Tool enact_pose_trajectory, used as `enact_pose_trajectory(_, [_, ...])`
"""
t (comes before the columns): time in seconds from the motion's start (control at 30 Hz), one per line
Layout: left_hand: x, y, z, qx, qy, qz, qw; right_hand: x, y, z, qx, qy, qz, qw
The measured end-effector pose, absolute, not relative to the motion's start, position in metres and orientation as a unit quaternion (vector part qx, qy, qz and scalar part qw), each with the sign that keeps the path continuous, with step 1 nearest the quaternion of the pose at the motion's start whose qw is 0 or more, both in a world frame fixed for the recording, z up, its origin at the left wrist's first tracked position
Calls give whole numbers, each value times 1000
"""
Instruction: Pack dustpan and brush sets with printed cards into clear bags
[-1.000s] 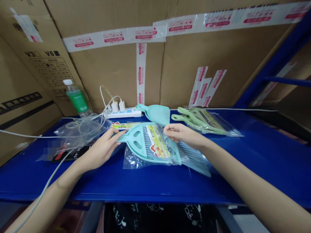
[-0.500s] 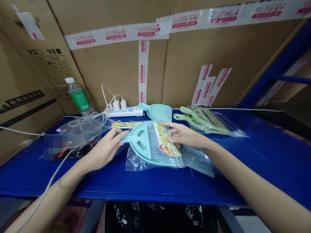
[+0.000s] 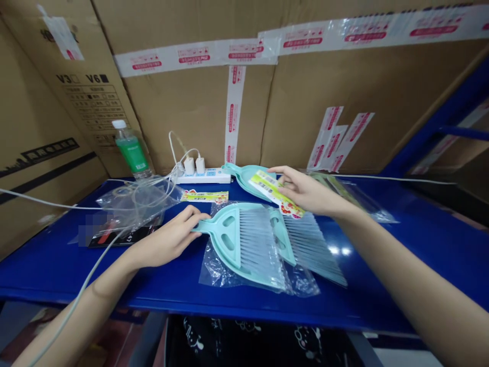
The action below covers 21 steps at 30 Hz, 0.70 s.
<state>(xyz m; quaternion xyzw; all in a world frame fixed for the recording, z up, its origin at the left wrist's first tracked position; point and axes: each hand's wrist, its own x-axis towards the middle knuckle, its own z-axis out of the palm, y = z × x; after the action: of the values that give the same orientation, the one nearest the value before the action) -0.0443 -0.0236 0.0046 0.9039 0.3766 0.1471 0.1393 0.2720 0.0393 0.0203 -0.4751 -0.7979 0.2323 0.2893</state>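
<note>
A teal dustpan and brush set (image 3: 248,242) lies on a clear plastic bag (image 3: 214,267) in the middle of the blue table (image 3: 401,239). My left hand (image 3: 171,237) grips the set's handle at its left end. My right hand (image 3: 305,191) is raised over the far part of the table and pinches a yellow printed label card (image 3: 273,191), held clear of the set. A second label card (image 3: 204,196) lies flat behind my left hand. Another teal dustpan (image 3: 244,176) rests further back.
A green bottle (image 3: 130,150), a white power strip with chargers (image 3: 200,173) and cables sit at the back left. Clear bags over a black item (image 3: 130,209) lie at the left. Bagged green sets (image 3: 355,196) lie at the right. Taped cardboard boxes (image 3: 305,86) stand behind.
My right hand has lifted the label card off the dustpan set and carried it back and up. The left hand stays on the handle. The view has shifted slightly.
</note>
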Motion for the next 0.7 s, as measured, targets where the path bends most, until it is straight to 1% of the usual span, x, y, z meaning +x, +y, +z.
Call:
enact_pose_trajectory(0.17, [-47,-24,5,911,369,100,155,209,68,32,-436,-851,180,231])
enact_pose_trajectory(0.3, [-48,-24,3,911,371,88,155,157,96,26,-426,-871,178,170])
enact_pose_trajectory(0.53, [-53,-26,3,909,387,65,142,116,121,8,-423,-881,140,157])
enact_pose_trajectory(0.7, [-54,-28,-2,902,405,67,132,129,111,18,-415,-884,102,192])
